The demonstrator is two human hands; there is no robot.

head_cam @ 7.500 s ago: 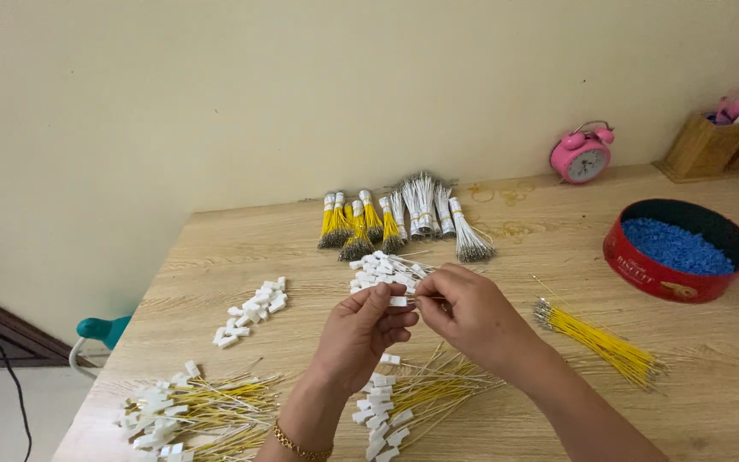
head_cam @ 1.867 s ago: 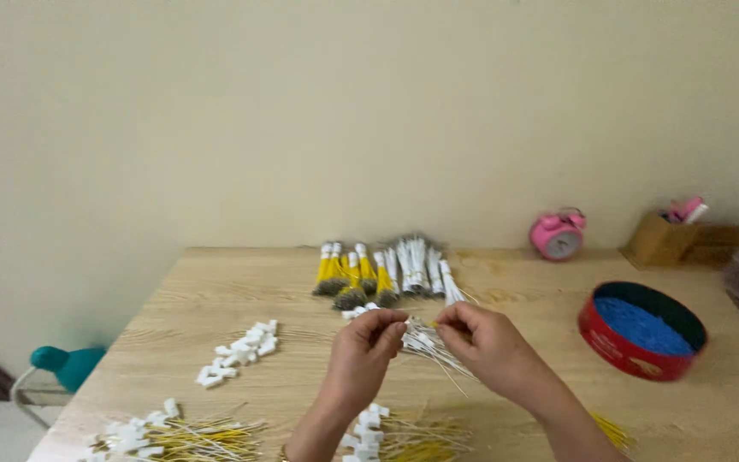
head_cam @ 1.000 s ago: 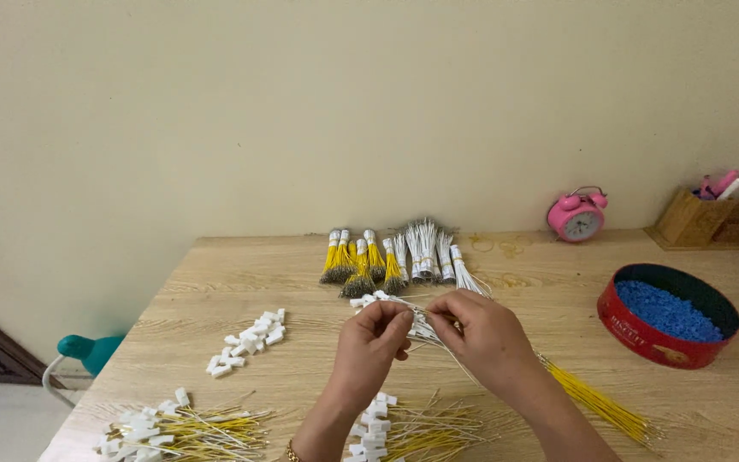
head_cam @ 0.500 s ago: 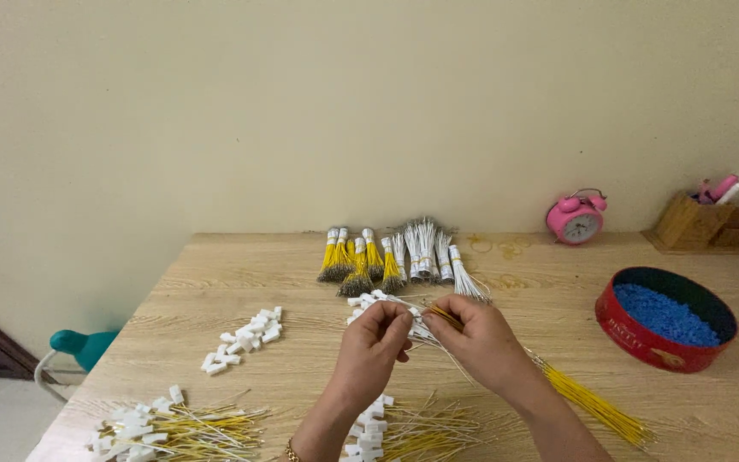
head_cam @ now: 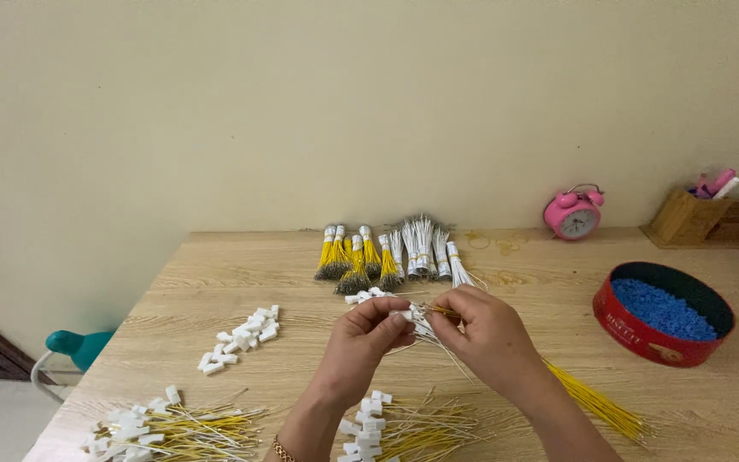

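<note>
Both hands meet above the middle of the light wooden tabletop point(head_cam: 215, 282). The left hand point(head_cam: 363, 335) has its fingers curled shut, thumb and fingertips pinching a small white plastic connector point(head_cam: 410, 314) held just off the surface. The right hand point(head_cam: 487, 332) is likewise closed, its fingertips nipping the thin yellow and white wires point(head_cam: 434, 318) that run into that connector; the two hands all but touch at the pinch point, and a few pale wire ends trail down and to the right below them.

Behind the hands, toward the cream wall, lies a row of banded bundles of yellow and white wires point(head_cam: 391, 257), fanned side by side. To the left sits a small loose heap of white plastic connectors point(head_cam: 239, 338). Near the lower left edge is a tangled pile of yellow wires with white connectors attached point(head_cam: 164, 428), and a similar pile of finished pieces point(head_cam: 399, 423) lies directly beneath the wrists. A loose sheaf of long yellow wires point(head_cam: 596, 402) stretches out from under the right forearm.

At the right stands a round red tin filled with blue pellets point(head_cam: 664, 315) (lid off). Farther back are a pink twin-bell alarm clock point(head_cam: 574, 214) and a wooden pen holder point(head_cam: 686, 218).
</note>
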